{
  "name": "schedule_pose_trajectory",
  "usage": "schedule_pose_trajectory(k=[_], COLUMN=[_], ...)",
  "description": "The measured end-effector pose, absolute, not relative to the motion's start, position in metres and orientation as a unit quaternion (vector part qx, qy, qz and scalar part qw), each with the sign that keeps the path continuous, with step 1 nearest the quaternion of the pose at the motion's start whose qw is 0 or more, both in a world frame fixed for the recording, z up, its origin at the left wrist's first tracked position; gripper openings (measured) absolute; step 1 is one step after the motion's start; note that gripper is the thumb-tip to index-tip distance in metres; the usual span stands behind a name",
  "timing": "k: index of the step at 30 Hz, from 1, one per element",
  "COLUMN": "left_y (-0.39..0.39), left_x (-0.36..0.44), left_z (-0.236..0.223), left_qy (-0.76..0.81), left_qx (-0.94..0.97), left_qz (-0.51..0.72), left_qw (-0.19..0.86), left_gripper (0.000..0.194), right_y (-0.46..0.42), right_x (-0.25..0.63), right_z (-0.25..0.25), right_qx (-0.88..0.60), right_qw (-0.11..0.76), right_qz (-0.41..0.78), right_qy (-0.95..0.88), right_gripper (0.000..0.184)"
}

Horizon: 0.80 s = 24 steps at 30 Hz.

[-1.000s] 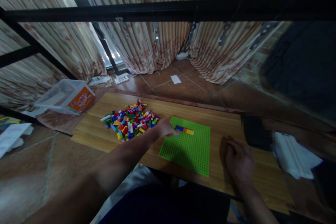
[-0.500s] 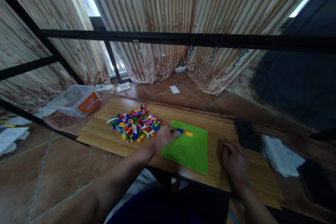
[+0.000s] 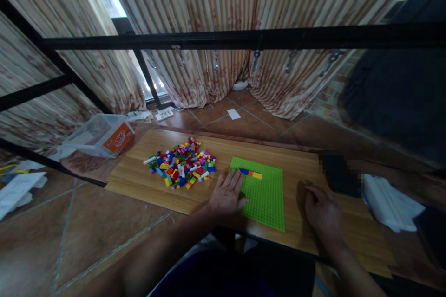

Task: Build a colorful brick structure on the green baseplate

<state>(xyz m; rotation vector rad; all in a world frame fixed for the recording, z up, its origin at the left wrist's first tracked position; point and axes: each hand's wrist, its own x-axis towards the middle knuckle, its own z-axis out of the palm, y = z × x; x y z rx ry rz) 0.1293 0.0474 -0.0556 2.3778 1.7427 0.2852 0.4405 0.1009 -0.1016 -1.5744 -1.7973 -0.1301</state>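
Observation:
My left hand (image 3: 227, 194) lies flat with its fingers stretched out over the left edge of the green baseplate (image 3: 265, 204). Just beyond its fingertips, a short row of toy bricks (image 3: 251, 174) in blue, orange and yellow sits on the plate's upper part. To the left of that hand spreads a pile of loose coloured bricks (image 3: 183, 164). My right hand (image 3: 323, 213) rests on the table right of the baseplate, its fingers curled in; whether anything is inside them is hidden.
The wooden table (image 3: 202, 199) carries all this. A clear plastic box (image 3: 97, 137) with an orange label stands past its left end. At the right lie a dark object (image 3: 337, 174) and white papers (image 3: 386, 202). A black metal bar (image 3: 223, 39) crosses ahead, before striped curtains.
My left hand has drawn back from the end of the brick row toward me and opened flat on the baseplate's left edge. My right hand stays curled on the table. The view has shifted.

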Motion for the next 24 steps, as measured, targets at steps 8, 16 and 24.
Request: schedule_pose_trajectory(k=[8,16,24], left_y=[0.047,0.054,0.056], left_x=[0.129,0.126,0.130], left_z=[-0.065,-0.060,-0.051], left_qy=[0.563,0.523,0.524], left_qx=[0.819,0.848,0.844], left_qz=[0.081,0.072,0.097], left_qw=[0.078,0.051,0.063], left_gripper=[0.076,0.075,0.069], right_y=[0.099,0.098,0.099], right_x=[0.445,0.449,0.452], right_z=[-0.100,-0.098,-0.098], right_qx=[-0.605,-0.585,-0.580], right_qw=[0.335,0.322,0.302], right_qz=[-0.081,-0.110,-0.131], right_qy=[-0.718,-0.737,-0.745], right_gripper=[0.029,0.031,0.028])
